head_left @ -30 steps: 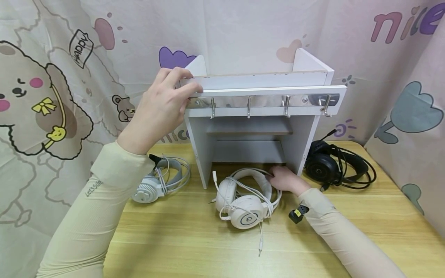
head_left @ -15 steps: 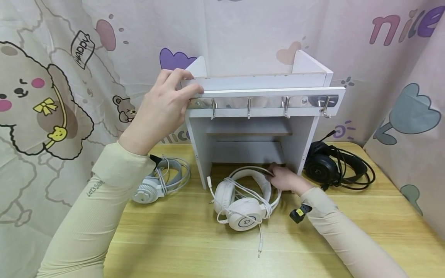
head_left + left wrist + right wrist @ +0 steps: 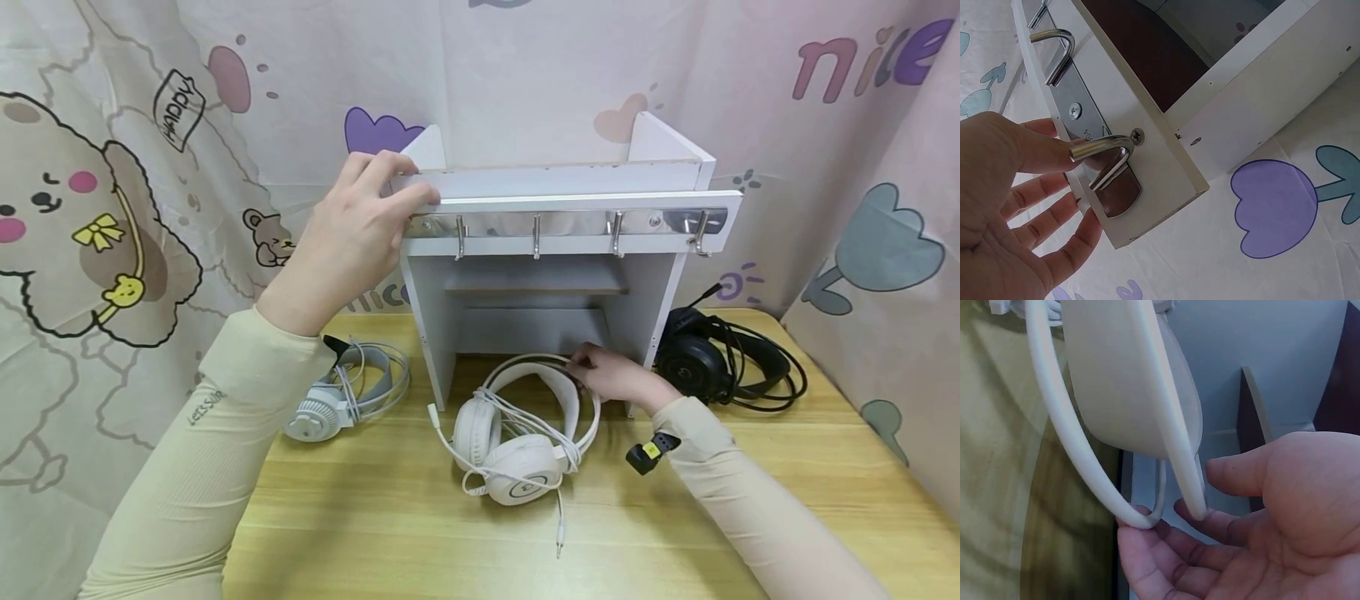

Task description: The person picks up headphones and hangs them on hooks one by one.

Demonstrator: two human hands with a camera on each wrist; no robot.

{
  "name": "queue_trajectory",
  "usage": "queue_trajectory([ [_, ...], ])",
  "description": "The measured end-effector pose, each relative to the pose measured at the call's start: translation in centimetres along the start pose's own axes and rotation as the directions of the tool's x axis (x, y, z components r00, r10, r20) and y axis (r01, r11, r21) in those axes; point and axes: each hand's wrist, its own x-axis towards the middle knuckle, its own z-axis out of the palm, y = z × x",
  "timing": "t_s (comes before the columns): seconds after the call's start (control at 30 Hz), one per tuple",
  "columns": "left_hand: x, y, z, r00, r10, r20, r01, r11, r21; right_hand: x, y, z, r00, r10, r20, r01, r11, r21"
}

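A: Biggest 1st?
B: Desk (image 3: 352, 533), wood-look. Then rack (image 3: 570, 179), wht, standing nr desk's back edge, approx mid.
A: Headsets?
B: White headset (image 3: 519, 467) in front of rack's opening, band (image 3: 564, 390) end reaching in btw rack's sides. Black headset (image 3: 693, 367) nr desk's back R corner, just R of rack. Grey headset (image 3: 318, 417) L of rack, twd desk's L edge.
A: Hands?
B: L hand (image 3: 345, 237): grip narrow, holding rack's upper L front corner, thumb vs fingers. R hand (image 3: 618, 379): grip holding white headset, fingers curled round band.
A: Small stuff?
B: 4 metal hooks (image 3: 537, 233) in a row along rack's front. White mic (image 3: 433, 416) sticks out L of white headset. Plug (image 3: 560, 533) on its cord pts twd desk's front edge.
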Motion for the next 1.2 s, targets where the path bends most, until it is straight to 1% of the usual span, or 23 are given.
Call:
queue_trajectory([
  [0.13, -0.1, 0.0, 0.0, 1.000, 0.005, -0.003, -0.005, 1.000, 0.000, 0.1, -0.1, -0.4, 1.000, -0.003, 0.001, 0.003, 1.000, -0.010],
  [0.23, -0.1, 0.0, 0.0, 1.000, 0.005, -0.007, -0.005, 1.000, 0.000, 0.2, -0.3, -0.7, 1.000, -0.010, 0.021, 0.010, 1.000, 0.007],
  [0.33, -0.1, 0.0, 0.0, 1.000, 0.007, -0.010, -0.007, 1.000, 0.003, 0.2, -0.5, -0.9, 0.999, -0.002, 0.044, 0.000, 0.999, 0.036],
  [0.4, -0.1, 0.0, 0.0, 1.000, 0.008, -0.012, -0.008, 1.000, 0.004, 0.2, -0.7, -1.1, 0.998, -0.014, 0.055, 0.012, 0.999, 0.038],
  [0.77, 0.1, 0.1, 0.0, 1.000, 0.001, -0.013, -0.002, 1.000, -0.007, -0.5, -1.7, -1.5, 0.998, -0.064, 0.008, 0.064, 0.997, 0.046],
  [0.9, 0.0, 0.1, 0.0, 1.000, 0.000, -0.009, 0.000, 1.000, -0.008, -0.7, -2.4, -1.6, 0.995, -0.100, -0.025, 0.100, 0.995, -0.004],
  [0.97, 0.0, 0.1, 0.0, 1.000, -0.003, -0.007, 0.003, 1.000, -0.008, -0.8, -2.8, -1.6, 0.990, -0.128, -0.052, 0.125, 0.990, -0.061],
  [1.1, -0.1, 0.1, 0.1, 1.000, -0.002, -0.011, 0.002, 1.000, -0.003, -1.3, -3.7, -1.8, 0.975, -0.192, -0.114, 0.170, 0.970, -0.176],
  [1.2, -0.1, 0.1, 0.1, 1.000, -0.001, -0.020, 0.001, 1.000, -0.004, -1.5, -4.3, -1.9, 0.963, -0.225, -0.151, 0.188, 0.956, -0.225],
])
